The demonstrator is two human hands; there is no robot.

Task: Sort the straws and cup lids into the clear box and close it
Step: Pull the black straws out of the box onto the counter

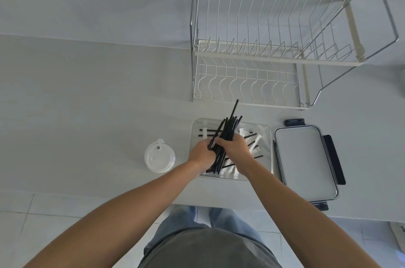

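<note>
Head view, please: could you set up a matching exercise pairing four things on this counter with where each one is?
Things:
1. bundle of black plastic straws
2. white round cup lids
3. grey box lid with dark latches
4. white wire dish rack

Places:
A. flat, right of the clear box
B. left of the box
C. behind the box
D. held by both hands above the box

Pairs: 1-D, 2-B, 3-A, 4-C

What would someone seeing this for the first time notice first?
Both hands, left hand and right hand, hold a bundle of thin black straws over the clear rectangular plastic box at the counter's near edge. Right of it lies the box's grey lid with dark clips, left a stack of round white cup lids. Behind stands a white wire dish rack.
</note>
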